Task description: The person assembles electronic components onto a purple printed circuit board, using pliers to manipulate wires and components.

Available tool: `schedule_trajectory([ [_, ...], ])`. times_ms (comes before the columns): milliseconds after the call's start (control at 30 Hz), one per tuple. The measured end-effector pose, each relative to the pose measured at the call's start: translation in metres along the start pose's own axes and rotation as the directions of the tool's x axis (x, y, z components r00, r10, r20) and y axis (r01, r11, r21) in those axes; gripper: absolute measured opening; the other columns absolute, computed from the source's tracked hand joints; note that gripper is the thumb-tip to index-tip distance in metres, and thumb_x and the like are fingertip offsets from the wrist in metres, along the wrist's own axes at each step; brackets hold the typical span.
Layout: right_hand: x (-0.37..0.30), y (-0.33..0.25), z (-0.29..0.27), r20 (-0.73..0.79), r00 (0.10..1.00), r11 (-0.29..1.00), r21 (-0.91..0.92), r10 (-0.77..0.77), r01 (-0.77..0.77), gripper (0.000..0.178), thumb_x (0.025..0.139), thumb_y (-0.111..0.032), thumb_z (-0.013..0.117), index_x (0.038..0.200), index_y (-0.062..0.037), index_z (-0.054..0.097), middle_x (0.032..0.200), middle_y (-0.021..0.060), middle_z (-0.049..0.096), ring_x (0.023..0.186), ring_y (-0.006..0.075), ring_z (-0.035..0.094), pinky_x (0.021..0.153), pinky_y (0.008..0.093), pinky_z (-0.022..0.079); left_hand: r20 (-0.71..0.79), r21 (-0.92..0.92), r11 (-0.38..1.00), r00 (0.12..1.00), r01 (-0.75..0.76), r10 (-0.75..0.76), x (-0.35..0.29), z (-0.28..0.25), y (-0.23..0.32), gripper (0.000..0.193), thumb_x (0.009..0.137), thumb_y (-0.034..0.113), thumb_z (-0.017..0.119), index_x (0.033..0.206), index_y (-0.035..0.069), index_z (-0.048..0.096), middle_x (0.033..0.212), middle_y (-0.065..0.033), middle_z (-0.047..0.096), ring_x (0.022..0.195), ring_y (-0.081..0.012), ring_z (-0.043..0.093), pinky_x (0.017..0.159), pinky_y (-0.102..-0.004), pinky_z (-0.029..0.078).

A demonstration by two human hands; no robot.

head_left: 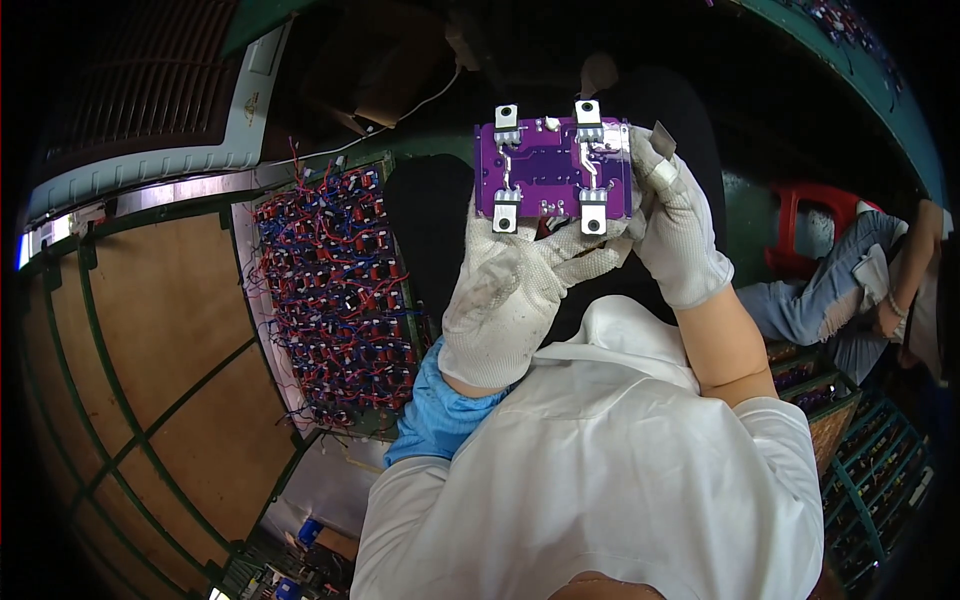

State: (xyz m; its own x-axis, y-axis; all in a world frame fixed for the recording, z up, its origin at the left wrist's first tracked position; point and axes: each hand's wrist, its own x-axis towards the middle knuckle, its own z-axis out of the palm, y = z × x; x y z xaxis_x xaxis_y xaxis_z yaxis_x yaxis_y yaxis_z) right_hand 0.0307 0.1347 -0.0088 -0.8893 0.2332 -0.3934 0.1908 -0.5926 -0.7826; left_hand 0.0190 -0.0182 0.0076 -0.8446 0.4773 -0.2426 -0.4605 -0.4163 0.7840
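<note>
The shirt (640, 450) of the wearer fills the lower centre of the frame. The board (535, 168), purple, is located at upper centre, component tabs at its upper and lower edges, its long axis running left to right. It lies above the left hand (505, 290) and to the left of the right hand (685, 235). The hands are gloved. The left hand is nearer, gripping the board from below; the board hides part of that grip. The right hand is closed on a small grey plate (664, 141) just beside the board's right edge; fingertip contact with that edge cannot be confirmed.

Beyond, at centre left, stand wired parts (335, 290) in rows. At right are a red stool (787, 235) and a co-worker's leg (845, 270). A grille (150, 90) occupies the upper left.
</note>
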Motion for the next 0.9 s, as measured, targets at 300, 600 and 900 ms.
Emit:
schedule_trajectory([
  [300,-0.001,0.005,0.000,-0.009,1.000,1.000,0.010,-0.007,0.007,0.030,0.091,-0.037,0.052,0.096,-0.0077,0.055,0.060,-0.0042,0.046,0.049,0.0037,0.041,0.045,0.0179,0.035,0.100,-0.274,0.948,0.985,0.161,-0.138,-0.001,-0.001,0.016,0.079,0.083,0.022,0.063,0.139,0.010,0.009,0.127,-0.0289,0.035,0.113,-0.0455,0.047,0.091,-0.0544,0.047],
  [600,-0.005,0.006,-0.001,0.120,0.993,0.999,0.040,-0.021,0.017,0.039,0.092,-0.045,0.046,0.095,-0.0080,0.056,0.073,-0.0045,0.054,0.060,0.0032,0.049,0.055,0.0169,0.042,0.125,-0.305,0.952,0.989,-0.036,0.077,-0.010,-0.014,-0.004,0.084,0.081,0.017,0.066,0.142,0.017,0.007,0.128,-0.0221,0.039,0.109,-0.0414,0.052,0.084,-0.0523,0.051],
  [900,-0.008,0.018,-0.004,0.132,0.974,0.974,-0.109,-0.185,0.200,0.021,0.086,-0.028,0.057,0.086,-0.0068,0.055,0.079,-0.0028,0.049,0.067,0.0061,0.044,0.064,0.0196,0.041,0.248,-0.227,0.954,0.936,-0.194,0.249,-0.027,-0.023,-0.016,0.088,0.079,0.014,0.066,0.143,0.025,0.007,0.133,-0.0176,0.036,0.115,-0.0363,0.049,0.090,-0.0514,0.048],
])
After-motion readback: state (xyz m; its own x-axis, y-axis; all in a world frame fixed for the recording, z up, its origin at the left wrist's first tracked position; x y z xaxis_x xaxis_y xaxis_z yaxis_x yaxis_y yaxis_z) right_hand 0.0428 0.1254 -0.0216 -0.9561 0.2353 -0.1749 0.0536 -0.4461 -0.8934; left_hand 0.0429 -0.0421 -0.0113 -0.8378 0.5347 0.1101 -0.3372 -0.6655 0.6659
